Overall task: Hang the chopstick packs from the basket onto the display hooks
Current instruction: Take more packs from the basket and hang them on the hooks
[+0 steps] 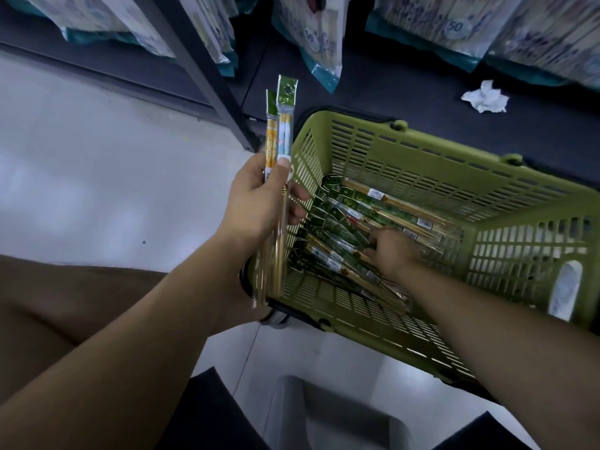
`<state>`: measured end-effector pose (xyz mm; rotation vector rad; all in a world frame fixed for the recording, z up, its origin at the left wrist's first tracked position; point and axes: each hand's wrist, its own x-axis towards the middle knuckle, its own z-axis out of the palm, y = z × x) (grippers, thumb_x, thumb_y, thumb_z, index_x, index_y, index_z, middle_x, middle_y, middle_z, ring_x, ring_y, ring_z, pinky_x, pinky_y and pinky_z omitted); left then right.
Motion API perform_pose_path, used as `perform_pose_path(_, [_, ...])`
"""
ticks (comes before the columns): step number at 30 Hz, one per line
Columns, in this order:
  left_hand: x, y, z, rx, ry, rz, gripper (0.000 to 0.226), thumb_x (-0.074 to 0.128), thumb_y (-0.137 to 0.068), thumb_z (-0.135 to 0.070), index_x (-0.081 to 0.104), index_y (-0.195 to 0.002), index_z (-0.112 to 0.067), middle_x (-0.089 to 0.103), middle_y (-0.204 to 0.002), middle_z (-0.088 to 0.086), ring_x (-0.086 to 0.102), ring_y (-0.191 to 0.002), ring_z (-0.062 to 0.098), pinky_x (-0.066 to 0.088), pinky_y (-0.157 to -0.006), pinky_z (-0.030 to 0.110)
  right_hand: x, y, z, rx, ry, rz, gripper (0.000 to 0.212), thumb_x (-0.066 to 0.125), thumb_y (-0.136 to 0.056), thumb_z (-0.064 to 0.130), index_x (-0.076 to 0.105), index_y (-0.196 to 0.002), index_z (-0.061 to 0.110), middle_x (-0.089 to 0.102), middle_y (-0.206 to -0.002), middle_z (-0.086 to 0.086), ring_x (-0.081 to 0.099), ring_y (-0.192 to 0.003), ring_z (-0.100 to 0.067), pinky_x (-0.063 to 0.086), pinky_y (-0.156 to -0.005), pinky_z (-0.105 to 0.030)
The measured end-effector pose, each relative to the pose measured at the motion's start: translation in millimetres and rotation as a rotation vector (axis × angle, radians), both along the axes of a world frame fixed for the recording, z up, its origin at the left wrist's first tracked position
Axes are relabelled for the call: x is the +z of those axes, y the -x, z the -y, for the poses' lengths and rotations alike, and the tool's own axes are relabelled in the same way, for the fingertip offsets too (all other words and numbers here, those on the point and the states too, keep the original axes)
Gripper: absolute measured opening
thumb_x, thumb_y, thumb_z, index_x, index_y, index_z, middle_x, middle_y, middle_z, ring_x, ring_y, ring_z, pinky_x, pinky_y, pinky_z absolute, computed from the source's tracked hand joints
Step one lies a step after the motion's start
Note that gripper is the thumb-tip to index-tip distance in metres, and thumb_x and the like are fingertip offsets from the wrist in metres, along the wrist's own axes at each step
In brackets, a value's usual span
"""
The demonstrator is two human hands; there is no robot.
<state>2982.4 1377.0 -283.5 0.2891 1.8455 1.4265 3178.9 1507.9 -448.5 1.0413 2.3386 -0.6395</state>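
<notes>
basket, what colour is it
Olive green basket, slotted plastic walls with black rim trim, seen in the head view.

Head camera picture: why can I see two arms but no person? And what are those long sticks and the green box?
The camera sits on a person's head and looks down, so you see only their own arms, as if through their eyes. There is no machine here, just two bare hands. The left hand holds up two chopstick packs, with its fingers curled round them. The green box is a plastic shopping basket with slotted walls. Many more packs lie at its bottom, and the right hand reaches down among them. Its fingertips are hidden, so I cannot tell if it has grabbed one. Behind the basket, a crumpled white paper lies on a dark shelf base, and big bags hang above.
</notes>
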Motion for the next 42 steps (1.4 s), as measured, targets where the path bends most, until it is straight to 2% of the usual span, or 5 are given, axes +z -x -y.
perform_pose_path(15, [-3,-21,-10,0.029,0.078,0.017,0.015,0.047,-0.109,-0.031,0.057,-0.103,-0.021,0.077,-0.098,0.005,0.075,-0.096,0.021,0.06,-0.089,0.043,103,25,-19,-0.323,0.408,-0.606,0.021,0.077,-0.089,0.025,0.06,-0.077,0.021,0.067,-0.071,0.001,0.06,-0.059,-0.009,0.045,-0.054,-0.022])
perform_pose_path(20, [0,-35,-13,-0.001,0.082,0.058,0.018,0.043,-0.11,-0.035,0.056,-0.115,-0.023,0.066,-0.1,0.003,0.066,-0.091,0.025,0.058,-0.077,0.042,151,59,10,-0.287,0.463,-0.8,0.021,0.077,-0.088,0.029,0.07,-0.091,0.009,0.071,-0.078,-0.008,0.066,-0.07,-0.026,0.051,-0.064,-0.042])
perform_pose_path(28, [3,-32,-9,-0.101,0.06,0.079,0.035,0.052,-0.108,-0.028,0.053,-0.135,-0.005,0.07,-0.119,0.011,0.069,-0.107,0.022,0.056,-0.091,0.038,159,55,18,0.184,-0.037,-0.527,0.044,0.037,-0.1,0.06,0.051,-0.132,0.033,0.042,-0.099,-0.001,0.05,-0.08,-0.019,0.043,-0.063,-0.034])
perform_pose_path(33, [6,-19,-8,0.007,0.086,0.05,0.023,0.054,-0.107,-0.028,0.048,-0.115,-0.008,0.066,-0.071,0.002,0.066,-0.056,0.019,0.056,-0.052,0.031,123,47,-5,-0.19,0.391,-0.696,0.029,0.054,-0.097,0.058,0.067,-0.114,0.038,0.062,-0.09,0.025,0.06,-0.084,0.007,0.041,-0.064,-0.015])
perform_pose_path(42, [2,-14,-5,-0.048,0.077,-0.011,0.013,0.052,-0.108,-0.029,0.048,-0.107,-0.017,0.063,-0.08,0.013,0.069,-0.063,0.025,0.058,-0.056,0.031,16,-4,-43,-0.222,0.141,-0.147,0.049,0.071,-0.091,0.033,0.058,-0.137,0.021,0.064,-0.131,-0.009,0.062,-0.099,-0.026,0.042,-0.075,-0.023])
